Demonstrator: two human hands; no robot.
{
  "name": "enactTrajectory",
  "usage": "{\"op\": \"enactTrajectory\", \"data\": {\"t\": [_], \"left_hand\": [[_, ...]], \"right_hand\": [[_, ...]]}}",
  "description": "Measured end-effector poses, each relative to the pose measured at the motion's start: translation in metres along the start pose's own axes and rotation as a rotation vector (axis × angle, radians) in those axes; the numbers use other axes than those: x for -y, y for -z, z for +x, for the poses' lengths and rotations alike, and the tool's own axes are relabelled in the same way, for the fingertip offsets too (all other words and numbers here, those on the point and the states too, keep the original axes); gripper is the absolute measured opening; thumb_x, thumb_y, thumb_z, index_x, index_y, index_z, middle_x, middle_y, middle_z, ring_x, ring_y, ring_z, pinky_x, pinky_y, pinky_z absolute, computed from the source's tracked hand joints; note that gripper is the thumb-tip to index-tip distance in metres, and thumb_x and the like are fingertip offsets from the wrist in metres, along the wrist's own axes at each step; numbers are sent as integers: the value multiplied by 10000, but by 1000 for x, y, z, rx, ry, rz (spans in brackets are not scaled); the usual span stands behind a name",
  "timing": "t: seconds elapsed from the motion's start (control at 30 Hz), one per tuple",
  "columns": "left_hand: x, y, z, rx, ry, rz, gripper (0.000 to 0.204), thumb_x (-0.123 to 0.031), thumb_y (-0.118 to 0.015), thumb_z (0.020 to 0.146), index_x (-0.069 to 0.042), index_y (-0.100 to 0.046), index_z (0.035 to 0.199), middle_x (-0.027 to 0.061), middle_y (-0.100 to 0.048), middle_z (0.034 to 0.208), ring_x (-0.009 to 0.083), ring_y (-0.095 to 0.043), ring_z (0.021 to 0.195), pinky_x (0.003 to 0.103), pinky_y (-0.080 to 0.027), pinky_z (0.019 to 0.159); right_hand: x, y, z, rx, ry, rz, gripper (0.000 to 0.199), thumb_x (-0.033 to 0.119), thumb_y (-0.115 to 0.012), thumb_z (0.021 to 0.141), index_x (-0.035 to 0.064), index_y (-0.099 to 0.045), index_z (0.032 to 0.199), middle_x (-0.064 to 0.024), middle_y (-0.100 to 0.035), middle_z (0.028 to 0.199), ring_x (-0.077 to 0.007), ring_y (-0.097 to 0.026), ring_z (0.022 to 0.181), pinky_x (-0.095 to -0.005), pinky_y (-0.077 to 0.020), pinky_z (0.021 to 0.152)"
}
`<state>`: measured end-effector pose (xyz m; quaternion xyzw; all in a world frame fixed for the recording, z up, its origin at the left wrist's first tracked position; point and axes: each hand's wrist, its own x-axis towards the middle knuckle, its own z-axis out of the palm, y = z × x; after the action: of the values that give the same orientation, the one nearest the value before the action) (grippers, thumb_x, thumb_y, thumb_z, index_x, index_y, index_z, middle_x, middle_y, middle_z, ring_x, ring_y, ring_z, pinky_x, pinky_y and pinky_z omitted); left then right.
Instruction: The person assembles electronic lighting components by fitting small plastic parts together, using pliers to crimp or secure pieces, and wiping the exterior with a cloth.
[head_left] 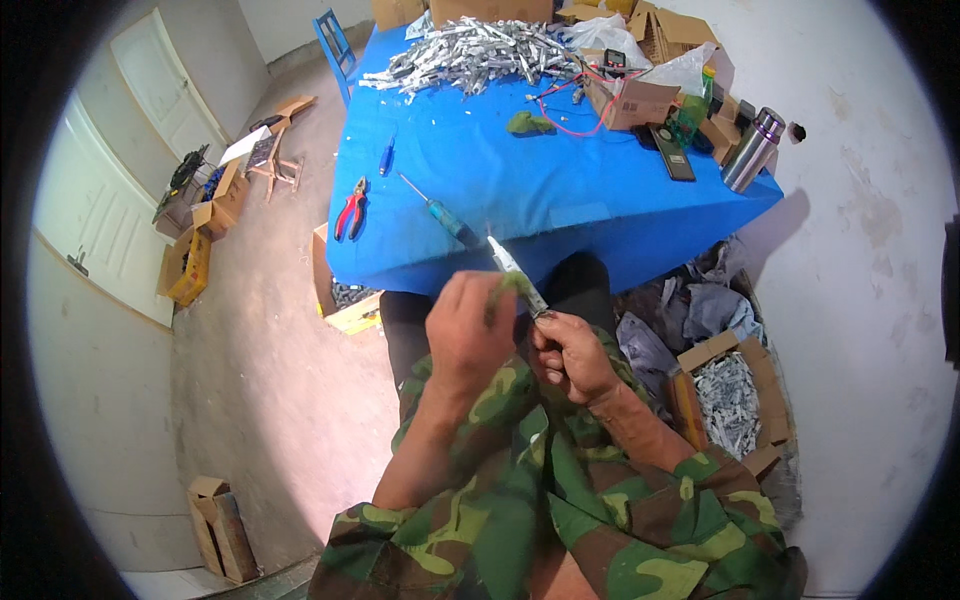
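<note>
My right hand point(577, 358) grips the lower end of a slim white-and-grey pen-shaped device point(505, 260), which points up and away over the table's near edge. My left hand point(465, 322) is closed, slightly blurred, and presses a scrap of green cloth point(516, 282) against the device's side. Just beyond them lies a screwdriver with a teal handle point(450, 220). Pliers with red handles point(351, 210) and a small blue screwdriver point(386, 158) lie to the left. Farther off is a green rag point(530, 123).
Similar white-and-grey pieces form a heap point(480, 55) at the far side of the blue-covered table point(440, 160). A steel flask point(753, 150) and a black phone point(671, 152) stand and lie at right. Below right, a carton point(685, 405) holds more pieces.
</note>
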<state>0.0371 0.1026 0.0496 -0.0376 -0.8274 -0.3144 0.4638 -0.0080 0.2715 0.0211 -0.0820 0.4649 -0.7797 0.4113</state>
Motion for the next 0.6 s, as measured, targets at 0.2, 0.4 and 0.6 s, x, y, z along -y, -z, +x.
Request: {"op": "enactTrajectory", "data": {"t": [0.2, 0.4, 0.6], "left_hand": [[6, 6, 0, 8, 48, 45, 152, -11, -760, 875, -28, -675, 1000, 138, -668, 897, 343, -667, 792, 412, -538, 669], [-25, 4, -19, 155, 27, 8, 168, -17, -787, 862, -21, -696, 1003, 160, -685, 937, 353, -686, 828, 412, -553, 707], [-10, 3, -17, 186, 41, 59, 135, 2, -768, 880, -23, -721, 1005, 146, -705, 943, 331, -684, 857, 422, -541, 744]], "right_hand": [[-8, -6, -4, 39, -23, 28, 287, 317, -543, 1071, 110, -540, 871, 61, -412, 678, -55, -365, 549, -251, -294, 479], [-11, 0, -2, -27, -8, 70, 254, 302, -486, 1062, 126, -576, 904, 51, -453, 692, -67, -396, 541, -262, -282, 474], [-23, 3, 10, -29, -2, 4, 240, 266, -557, 1026, 135, -592, 828, 31, -473, 680, -79, -393, 515, -279, -301, 450]]}}
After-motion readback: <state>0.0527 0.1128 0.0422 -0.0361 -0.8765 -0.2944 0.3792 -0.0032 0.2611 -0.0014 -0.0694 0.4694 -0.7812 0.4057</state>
